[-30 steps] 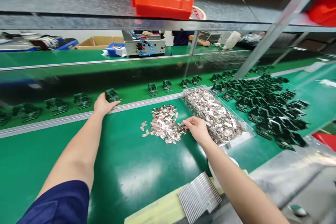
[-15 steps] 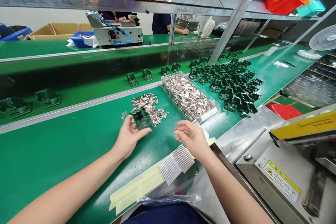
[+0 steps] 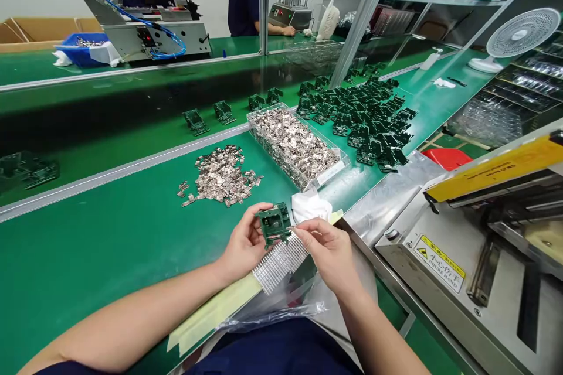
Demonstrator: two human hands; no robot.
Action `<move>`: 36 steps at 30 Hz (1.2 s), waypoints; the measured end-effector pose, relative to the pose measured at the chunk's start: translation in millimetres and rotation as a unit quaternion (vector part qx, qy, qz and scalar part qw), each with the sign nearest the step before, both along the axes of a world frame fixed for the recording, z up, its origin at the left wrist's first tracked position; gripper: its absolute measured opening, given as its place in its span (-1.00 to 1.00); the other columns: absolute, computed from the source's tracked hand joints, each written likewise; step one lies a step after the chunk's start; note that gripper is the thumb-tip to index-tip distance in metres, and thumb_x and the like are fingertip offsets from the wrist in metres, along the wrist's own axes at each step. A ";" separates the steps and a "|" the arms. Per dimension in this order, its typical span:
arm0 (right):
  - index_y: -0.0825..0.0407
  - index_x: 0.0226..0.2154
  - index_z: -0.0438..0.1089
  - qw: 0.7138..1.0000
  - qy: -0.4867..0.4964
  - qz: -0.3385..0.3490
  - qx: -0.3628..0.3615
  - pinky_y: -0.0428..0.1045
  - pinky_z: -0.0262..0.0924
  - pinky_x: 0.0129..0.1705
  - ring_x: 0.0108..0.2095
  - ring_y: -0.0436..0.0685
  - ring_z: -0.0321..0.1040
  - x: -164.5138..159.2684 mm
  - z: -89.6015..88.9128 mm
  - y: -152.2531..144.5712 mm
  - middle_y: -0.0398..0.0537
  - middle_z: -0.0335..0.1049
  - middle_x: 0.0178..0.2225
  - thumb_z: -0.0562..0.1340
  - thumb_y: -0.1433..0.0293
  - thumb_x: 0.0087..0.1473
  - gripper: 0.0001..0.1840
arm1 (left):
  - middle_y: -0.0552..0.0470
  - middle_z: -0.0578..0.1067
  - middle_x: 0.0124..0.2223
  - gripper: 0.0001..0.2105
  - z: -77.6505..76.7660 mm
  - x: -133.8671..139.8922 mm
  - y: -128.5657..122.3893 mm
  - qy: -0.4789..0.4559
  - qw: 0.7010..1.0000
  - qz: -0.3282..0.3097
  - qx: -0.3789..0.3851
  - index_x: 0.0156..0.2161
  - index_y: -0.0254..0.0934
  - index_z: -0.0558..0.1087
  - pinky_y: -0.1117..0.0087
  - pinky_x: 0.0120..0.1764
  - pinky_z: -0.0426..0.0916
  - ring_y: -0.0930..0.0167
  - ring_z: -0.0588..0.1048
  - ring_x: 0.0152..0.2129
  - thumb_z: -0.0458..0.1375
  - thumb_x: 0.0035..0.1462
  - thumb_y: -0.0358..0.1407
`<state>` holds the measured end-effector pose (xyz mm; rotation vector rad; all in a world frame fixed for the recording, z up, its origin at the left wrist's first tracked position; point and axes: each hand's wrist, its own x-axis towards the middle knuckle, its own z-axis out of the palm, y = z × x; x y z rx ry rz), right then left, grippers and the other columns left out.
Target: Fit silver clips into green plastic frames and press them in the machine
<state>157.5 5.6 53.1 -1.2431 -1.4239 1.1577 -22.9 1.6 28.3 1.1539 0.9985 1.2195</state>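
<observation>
My left hand (image 3: 247, 241) is closed around the edge of a dark green plastic housing (image 3: 275, 224) with a square opening, held above the table's front edge. At the housing's right side, the thumb and index finger of my right hand (image 3: 324, 244) pinch a small metal piece (image 3: 291, 229), mostly hidden by the fingertips. Directly below both hands lie rows of small silver cylinders (image 3: 278, 266) on yellow tape (image 3: 215, 312). A loose pile of small metal pieces (image 3: 224, 176) spreads on the green table beyond my left hand.
A clear box (image 3: 295, 146) is full of similar metal pieces. Many green housings (image 3: 365, 117) are heaped behind it, others line the belt (image 3: 132, 123). A white cloth (image 3: 311, 206) lies near my right hand. A metal machine (image 3: 444, 258) stands at right; a co-worker's arm (image 3: 279, 29) shows across.
My left hand has brought the green housing right and toward me, away from the metal pile. My right hand has met it at its right edge. The view has shifted right and down.
</observation>
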 end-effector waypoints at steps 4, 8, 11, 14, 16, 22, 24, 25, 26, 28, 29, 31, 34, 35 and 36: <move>-0.01 -0.45 0.52 0.992 -0.081 -0.009 0.093 0.02 0.22 -0.23 -0.31 0.13 0.32 -6.8 -0.1 -1.4 -0.06 0.37 -0.37 0.30 0.33 0.06 -0.88 | 0.04 0.48 -0.22 -0.48 -1.0 -0.7 -1.7 0.019 1.000 -0.010 0.000 0.04 -0.14 0.26 0.45 -0.33 0.43 0.43 0.50 -0.36 0.33 -0.02 -0.22; -0.04 -0.45 0.49 0.986 -0.110 -0.011 0.122 0.12 0.13 0.03 -0.02 0.22 0.27 -10.4 -5.9 -4.9 0.00 0.35 -0.10 0.25 0.43 0.05 -0.90 | 0.02 0.50 -0.19 -0.50 -4.9 -0.9 -1.9 0.006 0.999 -0.035 0.013 0.07 -0.16 0.24 0.46 -0.29 0.43 0.43 0.51 -0.32 0.30 0.04 -0.30; -0.04 -0.44 0.46 0.985 -0.116 -0.007 0.128 0.16 0.07 0.11 0.10 0.25 0.18 -13.0 -11.8 -6.2 0.01 0.29 0.03 0.23 0.47 0.04 -0.88 | 0.00 0.50 -0.17 -0.53 -8.2 -1.6 -2.6 -0.009 0.998 -0.053 0.025 0.08 -0.17 0.23 0.46 -0.25 0.43 0.43 0.53 -0.28 0.26 0.08 -0.37; -0.04 -0.44 0.46 0.985 -0.113 -0.005 0.131 0.18 0.04 0.13 0.12 0.25 0.16 -15.0 -15.8 -5.6 0.02 0.29 0.04 0.23 0.49 0.03 -0.88 | 0.00 0.50 -0.18 -0.52 -10.7 -2.4 -3.7 -0.004 0.998 -0.060 0.029 0.10 -0.17 0.23 0.49 -0.29 0.41 0.43 0.53 -0.30 0.24 0.09 -0.41; -0.03 -0.45 0.45 0.985 -0.110 -0.005 0.132 0.19 0.04 0.14 0.12 0.25 0.17 -16.3 -17.2 -5.0 0.02 0.30 0.04 0.24 0.50 0.03 -0.88 | 0.01 0.50 -0.20 -0.51 -12.1 -2.8 -4.4 0.003 0.997 -0.066 0.029 0.11 -0.16 0.22 0.51 -0.33 0.39 0.44 0.53 -0.33 0.24 0.09 -0.42; -0.01 -0.48 0.43 0.987 -0.093 -0.037 0.125 0.20 0.10 0.10 0.06 0.25 0.24 -21.6 -17.2 -7.0 0.05 0.34 -0.03 0.26 0.46 0.07 -0.88 | 0.03 0.49 -0.19 -0.51 -15.9 -3.5 -5.8 0.009 0.996 -0.080 0.038 0.14 -0.10 0.21 0.50 -0.29 0.40 0.46 0.49 -0.32 0.21 0.14 -0.40; 0.00 -0.48 0.43 0.986 -0.091 -0.053 0.127 0.21 0.13 0.07 0.03 0.26 0.26 -23.3 -17.2 -8.0 0.06 0.35 -0.06 0.26 0.44 0.08 -0.88 | 0.02 0.48 -0.21 -0.56 -17.0 -3.7 -5.7 0.013 0.996 -0.080 0.045 0.14 -0.13 0.22 0.47 -0.27 0.41 0.46 0.47 -0.33 0.18 0.18 -0.36; 0.00 -0.48 0.44 0.986 -0.093 -0.059 0.127 0.21 0.14 0.05 0.01 0.26 0.28 -23.9 -17.5 -8.5 0.06 0.35 -0.07 0.27 0.43 0.08 -0.88 | 0.01 0.47 -0.23 -0.59 -17.5 -3.8 -5.6 0.018 0.996 -0.076 0.051 0.14 -0.15 0.22 0.46 -0.26 0.41 0.46 0.46 -0.34 0.16 0.20 -0.34; 0.00 -0.49 0.44 0.986 -0.094 -0.063 0.125 0.21 0.15 0.04 -0.01 0.27 0.29 -24.3 -17.9 -8.9 0.06 0.36 -0.09 0.28 0.42 0.07 -0.88 | 0.01 0.47 -0.25 -0.62 -18.0 -3.8 -5.7 0.024 0.996 -0.071 0.057 0.12 -0.17 0.24 0.46 -0.27 0.41 0.46 0.45 -0.36 0.14 0.22 -0.33; 0.00 -0.49 0.44 0.986 -0.094 -0.070 0.116 0.19 0.18 0.01 -0.05 0.26 0.31 -24.8 -19.2 -9.8 0.05 0.37 -0.13 0.29 0.41 0.06 -0.89 | 0.03 0.44 -0.30 -0.67 -19.0 -3.5 -6.1 0.040 0.996 -0.056 0.063 0.10 -0.20 0.26 0.47 -0.32 0.40 0.47 0.41 -0.40 0.12 0.24 -0.30; 0.00 -0.49 0.44 0.988 -0.089 -0.070 0.108 0.17 0.20 -0.02 -0.08 0.25 0.33 -24.9 -20.1 -10.4 0.05 0.38 -0.15 0.29 0.41 0.06 -0.89 | 0.04 0.43 -0.32 -0.67 -19.4 -3.2 -6.5 0.046 0.996 -0.047 0.061 0.09 -0.20 0.26 0.47 -0.34 0.40 0.47 0.40 -0.42 0.12 0.24 -0.29; 0.01 -0.45 0.44 0.992 -0.070 -0.059 0.086 0.12 0.23 -0.07 -0.13 0.21 0.35 -25.0 -22.3 -12.0 0.02 0.39 -0.20 0.27 0.40 0.08 -0.90 | 0.04 0.43 -0.33 -0.67 -19.9 -2.2 -7.7 0.054 0.997 -0.030 0.049 0.09 -0.20 0.27 0.47 -0.38 0.41 0.48 0.39 -0.46 0.13 0.23 -0.27; 0.01 -0.40 0.43 0.998 -0.024 -0.047 0.043 0.07 0.25 -0.13 -0.19 0.17 0.37 -25.6 -26.0 -14.6 -0.01 0.41 -0.26 0.24 0.39 0.11 -0.92 | 0.04 0.43 -0.34 -0.64 -19.6 -0.5 -9.8 0.062 0.998 -0.008 0.029 0.08 -0.20 0.29 0.47 -0.42 0.42 0.46 0.41 -0.48 0.15 0.20 -0.23; 0.02 -0.39 0.43 0.999 -0.006 -0.048 0.026 0.06 0.25 -0.13 -0.19 0.17 0.38 -26.0 -27.2 -15.2 0.00 0.41 -0.26 0.25 0.38 0.10 -0.93 | 0.03 0.43 -0.35 -0.64 -19.1 -0.1 -10.4 0.065 0.998 -0.001 0.026 0.08 -0.20 0.30 0.47 -0.43 0.42 0.45 0.41 -0.48 0.17 0.19 -0.22; 0.03 -0.39 0.43 0.999 0.013 -0.051 0.008 0.06 0.25 -0.14 -0.19 0.17 0.38 -26.5 -28.2 -15.5 0.00 0.41 -0.26 0.26 0.37 0.09 -0.92 | 0.03 0.44 -0.35 -0.63 -18.4 0.3 -10.9 0.068 0.997 0.004 0.023 0.07 -0.21 0.31 0.47 -0.44 0.42 0.45 0.42 -0.48 0.18 0.18 -0.21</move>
